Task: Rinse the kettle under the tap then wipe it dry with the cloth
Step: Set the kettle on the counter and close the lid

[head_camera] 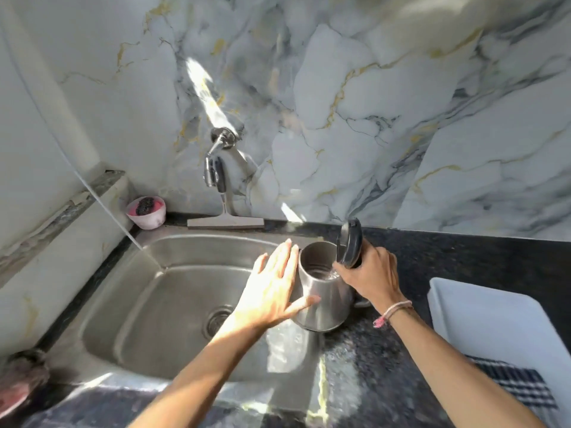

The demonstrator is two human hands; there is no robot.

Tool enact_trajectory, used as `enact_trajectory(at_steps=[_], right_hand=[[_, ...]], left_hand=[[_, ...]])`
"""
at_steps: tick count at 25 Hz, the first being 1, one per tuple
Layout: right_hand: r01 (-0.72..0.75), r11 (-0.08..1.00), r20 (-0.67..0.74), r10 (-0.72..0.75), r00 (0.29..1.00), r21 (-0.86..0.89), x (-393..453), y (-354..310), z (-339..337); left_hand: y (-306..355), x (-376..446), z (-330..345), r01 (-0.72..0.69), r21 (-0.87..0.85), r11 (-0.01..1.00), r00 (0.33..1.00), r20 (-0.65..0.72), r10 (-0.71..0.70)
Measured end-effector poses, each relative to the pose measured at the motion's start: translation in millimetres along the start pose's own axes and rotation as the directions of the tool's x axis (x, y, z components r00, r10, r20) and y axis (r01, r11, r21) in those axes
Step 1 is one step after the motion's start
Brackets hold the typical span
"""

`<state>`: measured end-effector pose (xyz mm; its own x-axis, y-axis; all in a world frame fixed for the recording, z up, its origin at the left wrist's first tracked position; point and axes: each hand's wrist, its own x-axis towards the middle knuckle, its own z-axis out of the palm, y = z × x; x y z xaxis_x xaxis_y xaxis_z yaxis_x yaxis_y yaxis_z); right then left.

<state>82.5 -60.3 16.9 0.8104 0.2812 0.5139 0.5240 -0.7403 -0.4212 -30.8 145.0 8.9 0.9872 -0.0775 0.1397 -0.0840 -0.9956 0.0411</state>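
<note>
1. Kettle [323, 299], steel, upright on dark counter [463, 261] at right rim of sink [148, 291]; black lid [350, 242] flipped open, standing up at the back.
2. Right hand [370, 273] closed around kettle handle, just below the lid; thread band [392, 312] on wrist.
3. Left hand [272, 288] open, fingers spread, flat against kettle's left side, thumb touching the steel.
4. Tap [216, 162] on marble wall above sink, well left of kettle; no water visible from it.
5. Checked cloth [516, 384] at lower right, lying on white tray [482, 310], apart from kettle.
6. Squeegee [225, 222] leaning against wall behind sink; pink bowl [146, 213] with dark scrubber in back-left corner.
</note>
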Motion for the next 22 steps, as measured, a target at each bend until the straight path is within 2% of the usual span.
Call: enact_trajectory(at_steps=[5, 8, 10, 12, 14, 17, 19, 22], right_hand=[[0.020, 0.998, 0.069, -0.016, 0.997, -0.064, -52.5, 80.1, -42.5], [0.038, 0.999, 0.065, -0.039, 0.997, 0.010, -74.1, 114.3, -58.6], [0.105, 0.994, 0.076, -0.107, 0.991, 0.032, -77.4, 124.2, -66.9], [0.183, 0.983, 0.236, -0.186, 0.954, 0.037, -75.0, 127.3, -77.8], [0.239, 0.971, 0.416, -0.230, 0.880, 0.032, -72.6, 132.3, -87.1], [0.273, 0.961, 0.546, -0.246, 0.801, 0.032, -66.5, 133.3, -93.7], [0.281, 0.960, 0.542, -0.242, 0.805, 0.011, -62.5, 121.7, -91.2], [0.277, 0.957, 0.535, -0.188, 0.824, -0.090, -62.5, 105.7, -83.4]], left_hand=[[105.1, -9.4, 36.4, 0.061, -0.044, 0.997, 0.990, 0.131, -0.055], [148.8, -16.7, 48.2, 0.077, -0.037, 0.996, 0.991, 0.108, -0.073], [161.9, -18.5, 49.8, 0.081, -0.035, 0.996, 0.994, 0.082, -0.078], [163.5, -19.9, 46.1, 0.086, -0.094, 0.992, 0.993, 0.093, -0.077], [157.6, -20.2, 37.9, 0.101, -0.232, 0.967, 0.993, 0.086, -0.082], [152.5, -14.1, 22.6, 0.111, -0.350, 0.930, 0.992, -0.010, -0.122], [158.5, -4.5, 16.0, 0.050, -0.270, 0.962, 0.995, -0.065, -0.070], [173.5, 7.0, 20.0, -0.025, -0.159, 0.987, 0.998, -0.059, 0.016]])
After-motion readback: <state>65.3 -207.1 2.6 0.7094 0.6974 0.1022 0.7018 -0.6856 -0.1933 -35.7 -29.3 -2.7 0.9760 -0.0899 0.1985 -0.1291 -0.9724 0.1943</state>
